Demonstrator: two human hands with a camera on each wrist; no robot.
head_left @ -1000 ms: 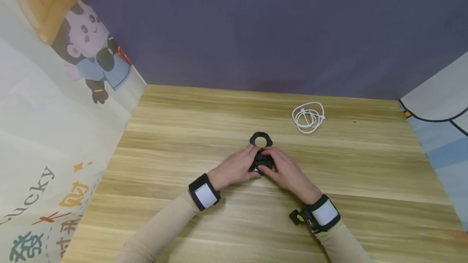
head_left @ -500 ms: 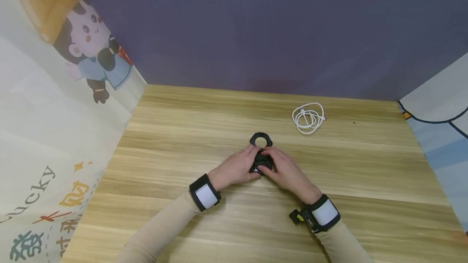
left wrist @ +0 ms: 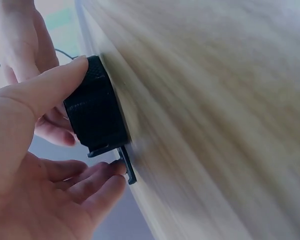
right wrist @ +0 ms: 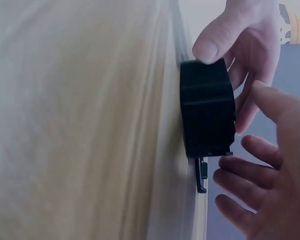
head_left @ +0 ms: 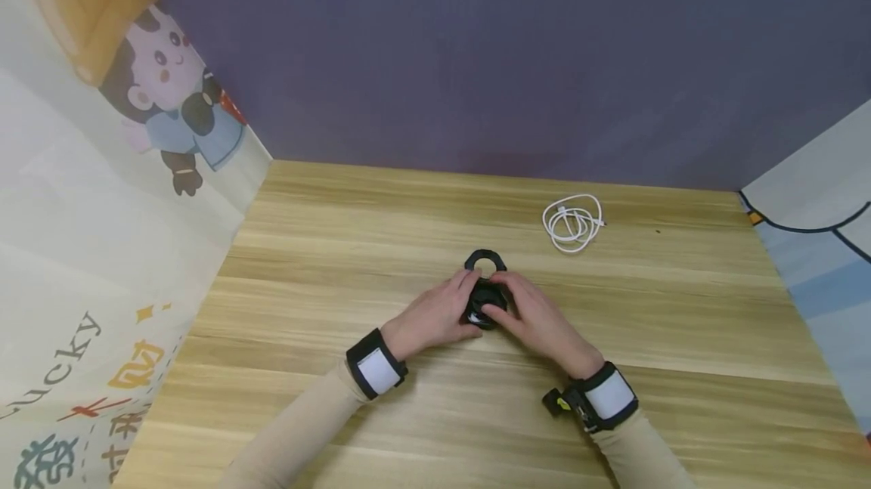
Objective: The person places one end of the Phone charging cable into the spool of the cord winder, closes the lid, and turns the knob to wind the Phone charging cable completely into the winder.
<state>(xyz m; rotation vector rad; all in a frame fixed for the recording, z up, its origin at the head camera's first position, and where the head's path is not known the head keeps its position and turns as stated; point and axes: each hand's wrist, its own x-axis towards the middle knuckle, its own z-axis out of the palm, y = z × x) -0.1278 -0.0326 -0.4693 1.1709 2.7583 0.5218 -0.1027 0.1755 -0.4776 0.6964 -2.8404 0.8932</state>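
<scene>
A black many-sided case lies on the wooden table between my hands, its ring-shaped flap spread out flat on the far side. My left hand holds the case from the left, the thumb against its near side and the fingers towards its far edge. From the right, my right hand reaches over with its thumb across the top. Both wrist views show the case side-on, standing thick above the table. In the right wrist view, the right fingers are loosely bent beside the flap, apart from the case's wall.
A coiled white cable lies farther back to the right on the wooden table. A dark blue panel rises behind the table. Printed sheets with cartoon figures border the left and right sides.
The right thumb and fingers have shifted slightly outward, so more of the case's top shows. The left hand keeps its place on the case. The cable has not moved on the table.
</scene>
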